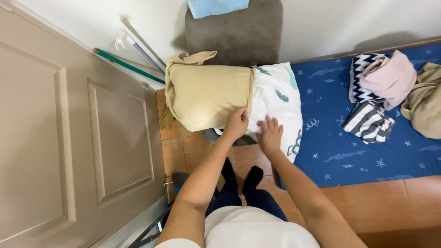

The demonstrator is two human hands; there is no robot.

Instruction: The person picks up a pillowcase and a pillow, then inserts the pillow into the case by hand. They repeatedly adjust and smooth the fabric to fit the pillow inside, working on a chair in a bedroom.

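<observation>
Hands: left hand [236,123] pinched the yellow pillowcase [204,94] hem, right hand [269,134] lay flat and open on the white pillow [275,103] | pillow half-sheathed (across the mattress [349,151] edge) | judgement: better to pin firmly and draw evenly.

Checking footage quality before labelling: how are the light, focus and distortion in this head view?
Head view: soft, even indoor light, no glare; faint shadows on the wall behind the grey cushion; the door bows from wide-angle distortion; left hand, right hand and pillow are sharp.
</observation>
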